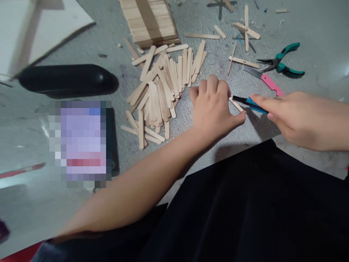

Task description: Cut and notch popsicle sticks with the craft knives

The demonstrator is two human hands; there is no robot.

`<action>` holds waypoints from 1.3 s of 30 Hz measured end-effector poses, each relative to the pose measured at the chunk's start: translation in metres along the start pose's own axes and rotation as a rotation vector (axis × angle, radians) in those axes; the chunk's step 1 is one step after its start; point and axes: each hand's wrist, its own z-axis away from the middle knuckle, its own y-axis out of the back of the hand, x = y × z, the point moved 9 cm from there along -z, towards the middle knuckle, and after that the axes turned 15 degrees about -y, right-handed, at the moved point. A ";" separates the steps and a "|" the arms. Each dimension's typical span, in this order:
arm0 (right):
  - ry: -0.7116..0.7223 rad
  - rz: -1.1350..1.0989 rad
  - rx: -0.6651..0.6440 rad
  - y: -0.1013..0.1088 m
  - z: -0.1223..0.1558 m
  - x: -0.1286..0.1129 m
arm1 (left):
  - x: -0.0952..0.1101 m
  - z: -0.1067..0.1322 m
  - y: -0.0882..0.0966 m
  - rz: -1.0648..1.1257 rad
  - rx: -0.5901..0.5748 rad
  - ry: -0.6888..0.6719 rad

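Note:
My left hand is closed on a popsicle stick, pinning it near the tabletop with thumb and fingers. In my right hand is a blue and black utility knife, its dark front end touching or just above that stick. Whether the blade is out is too small to tell. Left of my left hand spreads a loose pile of popsicle sticks. Beyond my hands lie a pink-handled folding knife and green-handled pliers.
A bundle of popsicle sticks lies at the back. Crossed sticks stand at back right, near a stick with a thin pin through it. On the left are a black rounded case, a blurred-out phone and a white sheet.

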 end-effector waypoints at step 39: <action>0.114 -0.019 0.193 0.021 0.009 -0.017 | 0.001 -0.005 -0.004 0.030 -0.026 -0.032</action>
